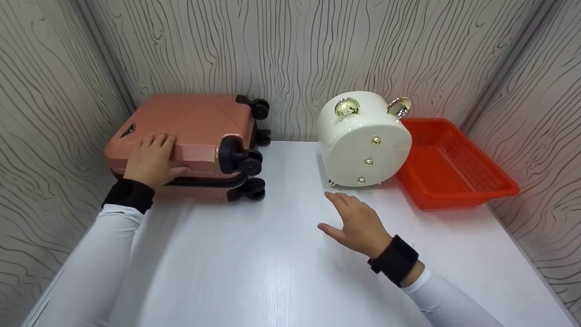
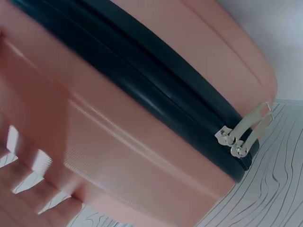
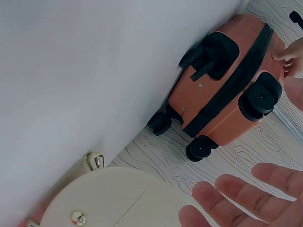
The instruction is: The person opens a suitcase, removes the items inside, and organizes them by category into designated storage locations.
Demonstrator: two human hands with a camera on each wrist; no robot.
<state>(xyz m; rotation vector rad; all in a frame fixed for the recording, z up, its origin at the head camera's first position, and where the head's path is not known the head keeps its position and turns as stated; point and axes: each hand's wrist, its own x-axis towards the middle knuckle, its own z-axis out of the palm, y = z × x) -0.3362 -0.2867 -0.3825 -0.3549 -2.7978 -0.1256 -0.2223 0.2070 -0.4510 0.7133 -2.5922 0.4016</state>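
Pink suitcase, its dark badge too small for me to read, lies touching beneath the left hand, fingers loosely outstretched, while the right hand, thumb spread wide, hovers near a white case.

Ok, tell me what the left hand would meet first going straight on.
The left hand would first meet the salmon-pink hard-shell suitcase beneath its fingers; beyond, probably the pale patterned wall, though depth is unclear.

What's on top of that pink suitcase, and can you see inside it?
The left hand rests on the suitcase, its fingers on top near a small dark emblem. The suitcase looks closed, so anything inside is hidden.
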